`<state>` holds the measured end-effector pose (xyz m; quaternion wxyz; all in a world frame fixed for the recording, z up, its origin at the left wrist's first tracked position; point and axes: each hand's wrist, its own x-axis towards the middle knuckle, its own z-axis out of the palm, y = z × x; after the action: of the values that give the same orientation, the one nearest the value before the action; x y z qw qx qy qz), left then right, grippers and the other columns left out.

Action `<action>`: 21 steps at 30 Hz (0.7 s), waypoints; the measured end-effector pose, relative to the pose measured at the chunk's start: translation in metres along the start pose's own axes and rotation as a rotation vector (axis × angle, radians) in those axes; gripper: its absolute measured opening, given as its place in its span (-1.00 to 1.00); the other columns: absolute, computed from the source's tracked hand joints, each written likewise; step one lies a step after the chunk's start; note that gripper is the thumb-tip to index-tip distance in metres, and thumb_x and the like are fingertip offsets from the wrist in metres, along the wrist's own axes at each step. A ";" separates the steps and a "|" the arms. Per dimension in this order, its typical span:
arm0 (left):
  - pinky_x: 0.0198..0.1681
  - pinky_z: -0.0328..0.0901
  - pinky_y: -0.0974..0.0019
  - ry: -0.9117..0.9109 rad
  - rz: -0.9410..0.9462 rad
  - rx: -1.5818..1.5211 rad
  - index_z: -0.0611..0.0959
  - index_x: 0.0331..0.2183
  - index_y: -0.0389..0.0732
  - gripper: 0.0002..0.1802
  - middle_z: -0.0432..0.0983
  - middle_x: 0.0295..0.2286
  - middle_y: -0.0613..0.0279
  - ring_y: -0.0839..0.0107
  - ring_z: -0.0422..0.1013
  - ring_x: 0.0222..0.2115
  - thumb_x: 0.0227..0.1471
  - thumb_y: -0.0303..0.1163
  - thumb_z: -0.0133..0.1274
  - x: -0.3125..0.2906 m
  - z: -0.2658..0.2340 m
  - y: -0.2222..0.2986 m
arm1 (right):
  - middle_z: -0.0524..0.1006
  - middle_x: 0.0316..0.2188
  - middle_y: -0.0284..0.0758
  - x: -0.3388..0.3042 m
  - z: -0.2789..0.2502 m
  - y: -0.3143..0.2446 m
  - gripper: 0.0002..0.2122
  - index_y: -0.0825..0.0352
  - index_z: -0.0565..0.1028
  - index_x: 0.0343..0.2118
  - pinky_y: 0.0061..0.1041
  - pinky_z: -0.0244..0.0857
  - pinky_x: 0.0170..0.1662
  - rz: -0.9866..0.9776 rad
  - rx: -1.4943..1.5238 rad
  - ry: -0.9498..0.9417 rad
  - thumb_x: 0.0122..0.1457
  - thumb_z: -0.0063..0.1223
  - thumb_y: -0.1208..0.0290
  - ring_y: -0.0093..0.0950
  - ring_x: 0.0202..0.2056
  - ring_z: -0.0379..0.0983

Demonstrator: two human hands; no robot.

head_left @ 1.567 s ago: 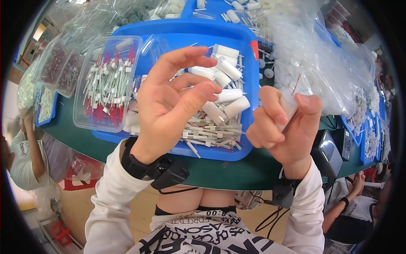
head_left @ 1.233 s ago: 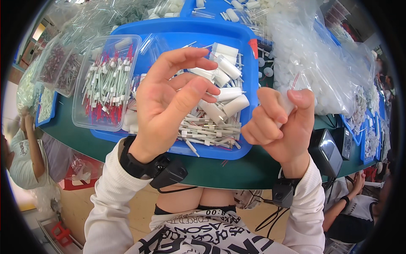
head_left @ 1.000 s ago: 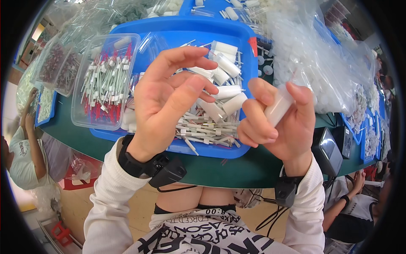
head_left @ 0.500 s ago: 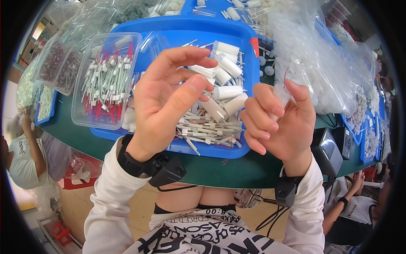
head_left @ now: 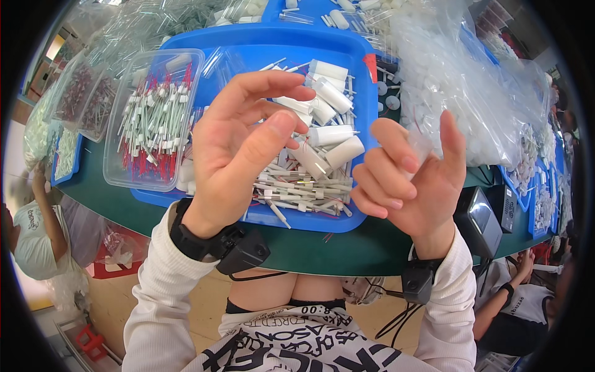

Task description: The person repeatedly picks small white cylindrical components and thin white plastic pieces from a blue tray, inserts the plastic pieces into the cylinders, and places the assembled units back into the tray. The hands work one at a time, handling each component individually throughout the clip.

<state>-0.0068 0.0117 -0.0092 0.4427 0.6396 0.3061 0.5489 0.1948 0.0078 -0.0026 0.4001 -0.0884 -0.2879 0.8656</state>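
Observation:
Over the blue tray my left hand hovers with curved fingers, thumb and fingertips apart and nothing seen between them. My right hand is raised at the tray's right side. Its fingers curl round a translucent white plastic piece, mostly hidden by them, with a thin red wire by its top; the thumb stands away from it. Between the hands the tray holds white cylinders with thin rods sticking out. Nearer me lies a heap of thin white rods with metal parts and wires.
A clear plastic box of white-and-red wired rods stands at the left. A big clear bag of white parts fills the right. A black device sits near the green table's edge. Other people work at both sides.
My right thumb has lifted away from the white plastic piece and points up, and the wire has shifted with the piece. My left hand has moved slightly to the left.

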 end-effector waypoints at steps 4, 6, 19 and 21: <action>-0.36 0.31 0.34 -0.010 0.006 -0.002 0.33 -0.11 -0.44 -0.55 0.35 -0.20 -0.10 0.33 0.37 -0.35 0.02 -0.30 -0.17 0.001 0.000 0.000 | 0.08 -0.86 -0.51 0.000 -0.015 -0.001 -0.72 0.17 0.13 -0.62 -0.60 0.01 -0.63 0.020 -0.001 -0.109 0.12 -0.44 0.12 -0.62 -0.76 -0.04; -0.35 0.31 0.34 -0.010 0.009 -0.004 0.33 -0.11 -0.44 -0.54 0.35 -0.20 -0.10 0.33 0.37 -0.35 0.02 -0.30 -0.17 0.001 0.000 -0.001 | 0.07 -0.86 -0.51 0.000 -0.016 -0.001 -0.73 0.16 0.13 -0.62 -0.61 0.00 -0.63 0.026 0.020 -0.142 0.11 -0.44 0.13 -0.62 -0.77 -0.04; -0.35 0.31 0.35 -0.024 0.014 0.007 0.33 -0.11 -0.45 -0.56 0.35 -0.20 -0.09 0.33 0.37 -0.35 0.02 -0.31 -0.17 0.000 -0.002 0.000 | 0.21 -0.74 -0.43 0.000 -0.001 -0.001 -0.56 0.25 0.21 -0.56 -0.59 0.07 -0.68 0.032 -0.043 0.122 0.19 -0.55 -0.04 -0.64 -0.78 0.04; -0.35 0.30 0.36 -0.029 0.016 0.014 0.33 -0.11 -0.45 -0.56 0.35 -0.20 -0.09 0.34 0.37 -0.35 0.02 -0.32 -0.17 0.000 -0.003 0.000 | 0.21 -0.72 -0.42 0.001 -0.002 0.000 -0.51 0.25 0.21 -0.53 -0.59 0.07 -0.68 0.014 -0.080 0.159 0.17 -0.59 -0.13 -0.64 -0.78 0.05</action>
<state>-0.0093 0.0126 -0.0089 0.4382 0.6530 0.2983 0.5408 0.1949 0.0093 -0.0046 0.4118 -0.1749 -0.2890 0.8464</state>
